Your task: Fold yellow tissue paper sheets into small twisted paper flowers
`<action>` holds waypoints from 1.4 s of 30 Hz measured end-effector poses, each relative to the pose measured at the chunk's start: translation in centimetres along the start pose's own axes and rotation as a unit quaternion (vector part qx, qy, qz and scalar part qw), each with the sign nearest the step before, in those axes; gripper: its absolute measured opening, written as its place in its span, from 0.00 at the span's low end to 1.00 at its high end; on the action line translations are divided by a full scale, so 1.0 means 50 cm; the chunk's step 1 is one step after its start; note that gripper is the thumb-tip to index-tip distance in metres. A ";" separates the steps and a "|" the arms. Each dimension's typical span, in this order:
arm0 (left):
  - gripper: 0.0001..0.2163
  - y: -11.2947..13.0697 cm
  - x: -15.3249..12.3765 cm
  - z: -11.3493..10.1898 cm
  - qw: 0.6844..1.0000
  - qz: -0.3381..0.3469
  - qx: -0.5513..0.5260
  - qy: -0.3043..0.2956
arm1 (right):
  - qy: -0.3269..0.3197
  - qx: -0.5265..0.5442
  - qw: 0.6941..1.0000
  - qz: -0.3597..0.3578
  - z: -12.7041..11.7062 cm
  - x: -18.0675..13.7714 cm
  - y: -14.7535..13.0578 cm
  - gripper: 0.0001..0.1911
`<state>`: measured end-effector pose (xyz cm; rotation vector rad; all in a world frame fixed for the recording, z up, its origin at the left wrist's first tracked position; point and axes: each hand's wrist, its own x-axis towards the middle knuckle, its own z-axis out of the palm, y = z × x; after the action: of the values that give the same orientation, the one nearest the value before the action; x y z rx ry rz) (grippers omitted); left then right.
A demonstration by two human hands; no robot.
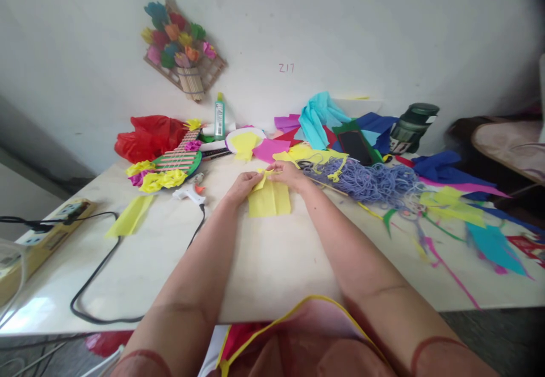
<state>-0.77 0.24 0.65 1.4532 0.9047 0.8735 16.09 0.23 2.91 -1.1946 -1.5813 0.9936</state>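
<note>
Fingertips hard to make out, bunched over the top edge of the yellow tissue paper (pixel 269 200). Left hand (pixel 243 186) pinched closed on the upper left corner, right hand (pixel 288 174) pinched closed on the upper right edge. Sheet thin, crinkled, roughly rectangular, flat on the pale table (pixel 264 263) just below both hands. Writing on the wall: "Z17" (pixel 286 67), red and small. Label on the green glue bottle (pixel 219 116) too small to read. Beside the right forearm, a tangled heap of lilac yarn (pixel 374 181). Left of the sheet, a white glue gun (pixel 190 194) with black cord. Far left, power strip (pixel 51 226) cut off by the edge.
</note>
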 end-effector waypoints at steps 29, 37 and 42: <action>0.16 0.001 -0.010 0.003 1.000 -0.006 0.014 0.003 | -0.009 -0.022 0.996 -0.086 0.008 0.007 0.004 0.04; 0.16 0.006 -0.015 0.002 0.999 -0.007 0.037 0.001 | -0.058 0.019 0.998 0.006 0.000 0.000 0.000 0.12; 0.17 0.011 -0.021 0.006 1.000 -0.012 0.008 -0.001 | -0.042 0.026 0.999 0.004 0.002 -0.001 -0.002 0.07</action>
<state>-0.91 -0.84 1.16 1.4542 0.9284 0.8492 15.99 0.14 2.97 -1.1380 -1.6070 1.0952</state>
